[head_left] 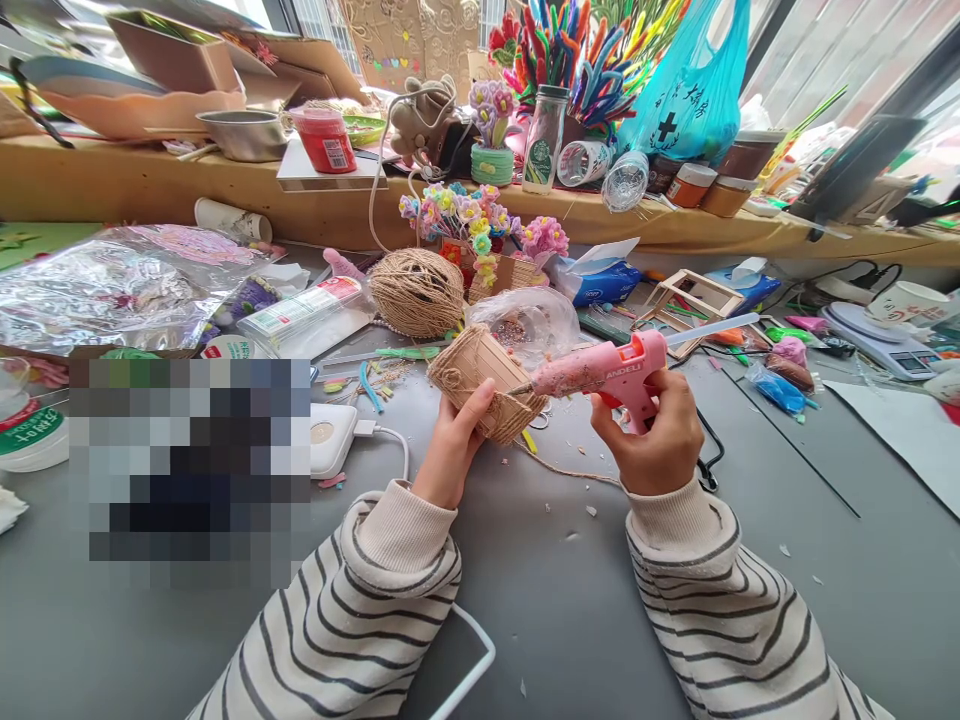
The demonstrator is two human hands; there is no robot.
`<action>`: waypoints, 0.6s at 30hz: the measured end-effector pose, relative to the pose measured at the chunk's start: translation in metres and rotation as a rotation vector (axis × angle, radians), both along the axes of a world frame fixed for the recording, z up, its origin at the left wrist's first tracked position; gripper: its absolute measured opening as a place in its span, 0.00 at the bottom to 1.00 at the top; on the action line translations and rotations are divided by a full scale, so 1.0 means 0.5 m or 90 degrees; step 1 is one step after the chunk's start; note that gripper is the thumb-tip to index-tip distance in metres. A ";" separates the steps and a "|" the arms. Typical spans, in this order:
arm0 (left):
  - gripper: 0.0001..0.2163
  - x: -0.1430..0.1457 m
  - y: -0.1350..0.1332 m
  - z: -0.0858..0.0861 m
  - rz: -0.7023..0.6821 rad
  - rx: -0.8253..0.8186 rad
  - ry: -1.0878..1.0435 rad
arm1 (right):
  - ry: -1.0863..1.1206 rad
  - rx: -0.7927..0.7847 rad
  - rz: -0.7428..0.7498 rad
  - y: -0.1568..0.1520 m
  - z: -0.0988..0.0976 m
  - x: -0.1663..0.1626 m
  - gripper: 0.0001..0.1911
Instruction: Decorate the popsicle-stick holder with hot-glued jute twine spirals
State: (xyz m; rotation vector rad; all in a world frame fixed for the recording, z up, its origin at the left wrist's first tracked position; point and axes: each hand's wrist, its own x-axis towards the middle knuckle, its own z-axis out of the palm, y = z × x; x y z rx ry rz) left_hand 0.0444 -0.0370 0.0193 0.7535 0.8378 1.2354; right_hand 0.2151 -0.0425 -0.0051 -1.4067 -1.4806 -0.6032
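Note:
My left hand (455, 440) is closed around a small craft basket (480, 375) of pale wooden slats, trimmed with twine. It is tilted on its side above the table. A pink hot glue gun (611, 372) is gripped in my right hand (656, 435), a clear glue stick (712, 328) poking out of its back. The gun's nozzle points left and meets or nearly meets the basket's twine-wrapped edge; I cannot tell if it touches. From the basket a strand of twine (570, 470) trails right across the table. Behind it lies a ball of twine (418, 292).
Left of my hands sit a white power bank (331, 440) with a cable and a blurred patch. A clear plastic bag (525, 320) lies behind the basket. A kitchen scale (881, 335) and a thin dark rod (795, 445) are at right. The cluttered ledge (322, 215) runs along the back.

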 end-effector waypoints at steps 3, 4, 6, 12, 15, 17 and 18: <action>0.24 0.000 0.000 0.000 0.002 -0.007 0.004 | 0.004 -0.003 -0.002 0.000 -0.001 0.000 0.19; 0.24 0.001 0.000 0.000 0.003 -0.008 0.005 | 0.005 -0.003 -0.002 0.000 -0.001 0.001 0.19; 0.23 0.002 -0.001 0.001 0.006 -0.006 0.005 | 0.005 -0.002 0.001 0.001 0.000 0.001 0.19; 0.23 0.002 -0.001 0.002 0.006 -0.011 -0.005 | 0.012 -0.001 0.009 0.001 -0.001 0.003 0.19; 0.23 0.001 -0.001 0.002 0.004 -0.010 -0.014 | 0.024 -0.011 0.007 0.001 -0.003 0.003 0.19; 0.23 0.000 0.000 0.002 0.003 -0.009 -0.018 | 0.028 -0.016 0.006 0.001 -0.004 0.003 0.19; 0.23 0.000 0.000 0.002 0.002 -0.009 -0.019 | 0.029 -0.017 0.006 0.001 -0.004 0.003 0.19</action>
